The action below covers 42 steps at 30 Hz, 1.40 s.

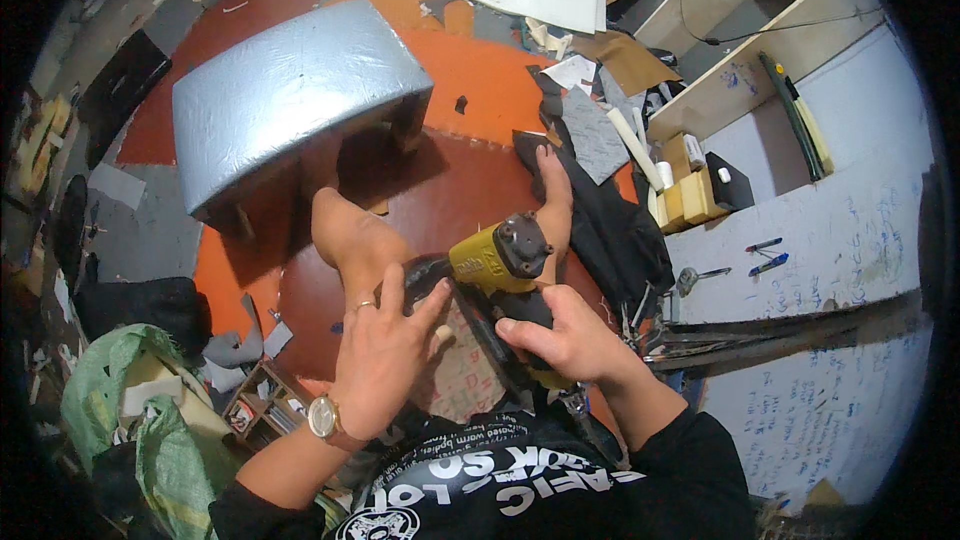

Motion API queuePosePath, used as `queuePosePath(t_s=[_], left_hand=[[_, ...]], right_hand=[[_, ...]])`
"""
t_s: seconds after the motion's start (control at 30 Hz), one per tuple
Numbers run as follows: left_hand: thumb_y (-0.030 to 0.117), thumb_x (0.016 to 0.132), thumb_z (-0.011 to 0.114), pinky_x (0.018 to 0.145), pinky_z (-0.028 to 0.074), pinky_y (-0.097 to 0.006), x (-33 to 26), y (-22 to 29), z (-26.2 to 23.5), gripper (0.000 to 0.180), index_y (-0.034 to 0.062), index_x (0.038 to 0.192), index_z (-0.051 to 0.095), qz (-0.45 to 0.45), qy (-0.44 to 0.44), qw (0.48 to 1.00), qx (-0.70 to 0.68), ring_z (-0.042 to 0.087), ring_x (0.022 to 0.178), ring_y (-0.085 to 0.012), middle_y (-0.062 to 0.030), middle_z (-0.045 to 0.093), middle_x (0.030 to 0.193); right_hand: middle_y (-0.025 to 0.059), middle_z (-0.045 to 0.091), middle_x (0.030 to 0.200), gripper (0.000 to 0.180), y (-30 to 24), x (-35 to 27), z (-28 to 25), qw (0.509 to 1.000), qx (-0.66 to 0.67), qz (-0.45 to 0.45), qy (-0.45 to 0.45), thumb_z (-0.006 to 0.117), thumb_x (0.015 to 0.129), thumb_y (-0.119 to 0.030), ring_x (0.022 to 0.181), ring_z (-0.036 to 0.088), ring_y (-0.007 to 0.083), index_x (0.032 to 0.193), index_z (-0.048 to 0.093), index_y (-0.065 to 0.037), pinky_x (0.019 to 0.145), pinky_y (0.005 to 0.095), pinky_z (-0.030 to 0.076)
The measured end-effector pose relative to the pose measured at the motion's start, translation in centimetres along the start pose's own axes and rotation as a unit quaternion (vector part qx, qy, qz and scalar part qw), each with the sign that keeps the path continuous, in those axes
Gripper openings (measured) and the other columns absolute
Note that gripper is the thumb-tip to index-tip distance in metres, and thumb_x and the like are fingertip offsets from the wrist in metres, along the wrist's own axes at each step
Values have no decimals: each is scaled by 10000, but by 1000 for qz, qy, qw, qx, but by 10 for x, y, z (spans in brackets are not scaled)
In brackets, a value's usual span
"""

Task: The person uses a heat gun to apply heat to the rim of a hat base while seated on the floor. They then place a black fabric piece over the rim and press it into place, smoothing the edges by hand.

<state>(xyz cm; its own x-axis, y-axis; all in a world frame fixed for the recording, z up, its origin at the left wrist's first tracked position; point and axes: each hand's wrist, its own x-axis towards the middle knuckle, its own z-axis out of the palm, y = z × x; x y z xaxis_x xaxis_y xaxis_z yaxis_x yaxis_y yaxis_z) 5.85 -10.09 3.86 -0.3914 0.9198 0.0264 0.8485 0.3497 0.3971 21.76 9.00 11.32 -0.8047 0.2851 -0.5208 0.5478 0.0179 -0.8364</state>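
Observation:
A yellow and black pneumatic staple gun (485,258) is in my right hand (572,338), its head tilted up and its handle wrapped by my fingers. Across my lap lies a flat panel (462,365) with a light, marked face and black material (482,325) along its edges. My left hand (388,348) rests on the panel's left side with fingers stretched and apart, the fingertips touching the black edge near the staple gun. Whether the gun's nose touches the panel is hidden.
Beyond my feet stands a silver-covered box-like seat (300,90) on red and orange floor sheets. Black fabric (610,210) and grey scraps (595,135) lie to the right. A white shelf unit (760,40) borders that side. A green sack (120,380) sits at left.

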Motion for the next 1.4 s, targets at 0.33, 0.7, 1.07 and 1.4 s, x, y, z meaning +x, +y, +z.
queuePosePath(t_s=[0.33, 0.7, 1.07, 1.4], left_hand=[[333, 959, 795, 901, 574, -545, -3, 0, 4, 573, 267, 1509, 647, -1, 9, 1000, -13, 650, 1131, -449, -254, 474, 1532], [342, 942, 816, 894, 583, -543, -1, -1, 6, 531, 260, 1451, 685, 5, 20, 1000, -3, 681, 1078, -439, -247, 466, 1564], [254, 869, 899, 1036, 569, -497, -6, -15, 14, 525, 158, 1349, 707, 36, 139, 981, -129, 656, 1251, -409, -236, 568, 1547], [281, 910, 888, 1289, 355, -457, -16, -56, 13, 881, 63, 1656, 471, -34, 29, 926, -375, 503, 1528, -325, -187, 532, 1655]], right_hand=[[279, 748, 1252, 572, -1, -1, 4, 990, -136, -37, 2, 702, 996, -267, 1181, 722, 375, 1452, 586, 58, 1075, 460, 526], [191, 737, 1084, 474, -4, -5, 7, 993, -100, -54, 29, 709, 994, -258, 1002, 690, 268, 1344, 636, 53, 931, 415, 529], [235, 729, 1315, 528, 20, -5, -2, 991, -80, -110, 4, 754, 971, -237, 1238, 681, 321, 1406, 637, 38, 1093, 453, 503], [145, 783, 1045, 464, 65, -19, -8, 985, -108, -133, -3, 807, 826, -185, 923, 747, 262, 1236, 713, 11, 888, 392, 582]])
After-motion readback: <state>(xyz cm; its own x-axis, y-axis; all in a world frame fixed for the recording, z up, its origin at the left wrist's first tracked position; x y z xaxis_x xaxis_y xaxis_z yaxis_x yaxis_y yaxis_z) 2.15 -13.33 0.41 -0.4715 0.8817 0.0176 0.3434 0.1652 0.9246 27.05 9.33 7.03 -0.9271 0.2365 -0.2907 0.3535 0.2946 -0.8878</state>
